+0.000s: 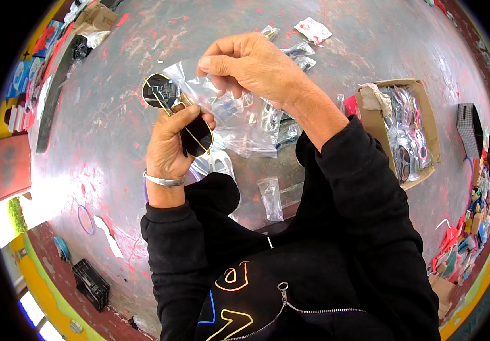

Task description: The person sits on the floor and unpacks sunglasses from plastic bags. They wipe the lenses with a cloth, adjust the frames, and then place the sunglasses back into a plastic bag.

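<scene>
My left hand [171,145] grips a pair of sunglasses [195,136] near the bridge. They have dark lenses and a thin gold frame, with a printed sticker on the upper lens. To the right and a little higher, my right hand [250,65] is closed, thumb and forefinger pressed together. Whatever they may pinch is too small or see-through to make out. Clear plastic bags [247,142] lie between and below the hands, one rising beside the right fingertips. Several bagged glasses [301,50] are spread on the floor past and beneath my right forearm.
At my right stands an open cardboard box [378,133] full of bagged glasses. A small clear bag [270,199] lies between my legs, near a white shoe [220,163]. Farther out are a white-and-red packet [313,30], a black crate [90,284] and a heap of colourful items [466,233].
</scene>
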`<state>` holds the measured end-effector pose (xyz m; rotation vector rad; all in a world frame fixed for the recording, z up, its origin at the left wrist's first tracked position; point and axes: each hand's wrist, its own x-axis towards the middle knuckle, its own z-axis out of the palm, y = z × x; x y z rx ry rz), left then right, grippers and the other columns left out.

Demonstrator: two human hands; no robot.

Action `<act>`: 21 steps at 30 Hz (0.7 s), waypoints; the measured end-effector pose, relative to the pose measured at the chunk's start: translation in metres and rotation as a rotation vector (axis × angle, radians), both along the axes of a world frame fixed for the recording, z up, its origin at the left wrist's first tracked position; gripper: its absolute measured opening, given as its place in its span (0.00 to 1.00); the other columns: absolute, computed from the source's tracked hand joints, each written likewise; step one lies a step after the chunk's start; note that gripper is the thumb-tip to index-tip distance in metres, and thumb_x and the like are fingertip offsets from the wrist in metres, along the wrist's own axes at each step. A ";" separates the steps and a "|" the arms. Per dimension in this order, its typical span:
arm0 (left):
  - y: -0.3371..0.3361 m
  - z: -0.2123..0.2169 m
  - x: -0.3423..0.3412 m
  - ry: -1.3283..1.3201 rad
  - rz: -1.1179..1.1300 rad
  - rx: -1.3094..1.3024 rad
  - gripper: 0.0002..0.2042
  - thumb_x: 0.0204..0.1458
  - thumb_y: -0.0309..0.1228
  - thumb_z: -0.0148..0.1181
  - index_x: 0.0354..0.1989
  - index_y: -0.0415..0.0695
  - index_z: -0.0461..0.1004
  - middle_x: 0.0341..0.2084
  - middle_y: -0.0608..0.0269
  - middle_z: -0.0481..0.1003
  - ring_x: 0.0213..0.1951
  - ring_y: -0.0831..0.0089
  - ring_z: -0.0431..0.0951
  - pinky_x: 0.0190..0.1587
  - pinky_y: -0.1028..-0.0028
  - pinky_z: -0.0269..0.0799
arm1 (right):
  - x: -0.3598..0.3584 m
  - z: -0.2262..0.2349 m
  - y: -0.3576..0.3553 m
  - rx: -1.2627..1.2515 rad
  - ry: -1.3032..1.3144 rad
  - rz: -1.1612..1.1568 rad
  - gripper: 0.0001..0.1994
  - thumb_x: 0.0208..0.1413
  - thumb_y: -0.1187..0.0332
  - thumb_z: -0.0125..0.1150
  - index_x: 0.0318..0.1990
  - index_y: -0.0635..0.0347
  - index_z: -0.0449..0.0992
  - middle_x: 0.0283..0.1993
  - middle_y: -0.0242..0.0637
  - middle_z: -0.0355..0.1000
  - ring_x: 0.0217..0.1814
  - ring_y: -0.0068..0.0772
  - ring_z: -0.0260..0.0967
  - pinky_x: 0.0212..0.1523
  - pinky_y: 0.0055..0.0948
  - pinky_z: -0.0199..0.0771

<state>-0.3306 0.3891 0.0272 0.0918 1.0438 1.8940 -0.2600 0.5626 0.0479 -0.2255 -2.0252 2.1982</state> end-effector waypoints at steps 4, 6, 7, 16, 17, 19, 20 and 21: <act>-0.004 -0.002 -0.012 -0.237 0.245 0.117 0.03 0.45 0.20 0.53 0.29 0.37 0.69 0.22 0.60 0.72 0.27 0.68 0.73 0.34 0.72 0.72 | 0.006 0.009 0.001 -0.099 -0.037 -0.046 0.21 0.52 0.54 0.52 0.38 0.68 0.72 0.29 0.37 0.72 0.23 0.20 0.67 0.23 0.16 0.64; -0.009 0.000 -0.022 -0.241 0.376 0.114 0.02 0.45 0.19 0.53 0.28 0.38 0.69 0.21 0.61 0.72 0.26 0.70 0.73 0.34 0.72 0.72 | 0.003 -0.001 0.002 -0.074 -0.001 -0.027 0.27 0.51 0.49 0.51 0.41 0.69 0.70 0.31 0.40 0.72 0.31 0.24 0.68 0.31 0.19 0.66; -0.012 -0.002 -0.028 -0.265 0.432 0.116 0.02 0.45 0.19 0.54 0.27 0.38 0.69 0.20 0.61 0.72 0.25 0.73 0.74 0.34 0.73 0.73 | 0.001 -0.007 0.001 -0.063 0.016 -0.016 0.29 0.50 0.46 0.51 0.43 0.70 0.69 0.33 0.41 0.71 0.35 0.26 0.69 0.35 0.21 0.67; -0.018 -0.010 -0.039 -0.375 0.564 0.275 0.02 0.47 0.19 0.52 0.28 0.35 0.67 0.23 0.59 0.72 0.27 0.71 0.73 0.35 0.74 0.74 | 0.003 -0.011 -0.024 -0.082 -0.008 0.249 0.26 0.42 0.67 0.60 0.50 0.68 0.64 0.47 0.46 0.66 0.46 0.32 0.65 0.48 0.28 0.64; -0.014 -0.010 -0.038 -0.392 0.565 0.292 0.02 0.47 0.19 0.51 0.29 0.35 0.67 0.24 0.58 0.71 0.27 0.71 0.73 0.35 0.74 0.74 | 0.001 -0.019 -0.026 -0.044 -0.005 0.211 0.25 0.42 0.67 0.59 0.50 0.68 0.65 0.47 0.46 0.66 0.45 0.32 0.65 0.47 0.27 0.64; -0.015 -0.013 -0.034 -0.338 0.575 0.286 0.02 0.47 0.19 0.51 0.29 0.33 0.67 0.25 0.56 0.70 0.29 0.69 0.72 0.36 0.75 0.74 | 0.001 -0.018 -0.028 -0.044 -0.093 0.113 0.23 0.43 0.69 0.57 0.49 0.69 0.65 0.45 0.44 0.67 0.44 0.29 0.66 0.45 0.24 0.66; -0.016 -0.014 -0.034 -0.312 0.576 0.289 0.02 0.47 0.18 0.51 0.29 0.32 0.66 0.26 0.54 0.70 0.30 0.67 0.71 0.37 0.75 0.74 | -0.001 -0.022 -0.032 0.016 -0.034 0.043 0.22 0.44 0.70 0.56 0.48 0.69 0.66 0.41 0.42 0.69 0.41 0.27 0.67 0.41 0.22 0.67; -0.016 -0.014 -0.035 -0.313 0.590 0.287 0.01 0.48 0.19 0.50 0.28 0.33 0.67 0.25 0.56 0.70 0.30 0.69 0.72 0.36 0.75 0.74 | -0.003 -0.033 -0.034 0.078 0.024 -0.028 0.20 0.44 0.70 0.56 0.47 0.69 0.67 0.38 0.41 0.70 0.38 0.25 0.68 0.36 0.19 0.68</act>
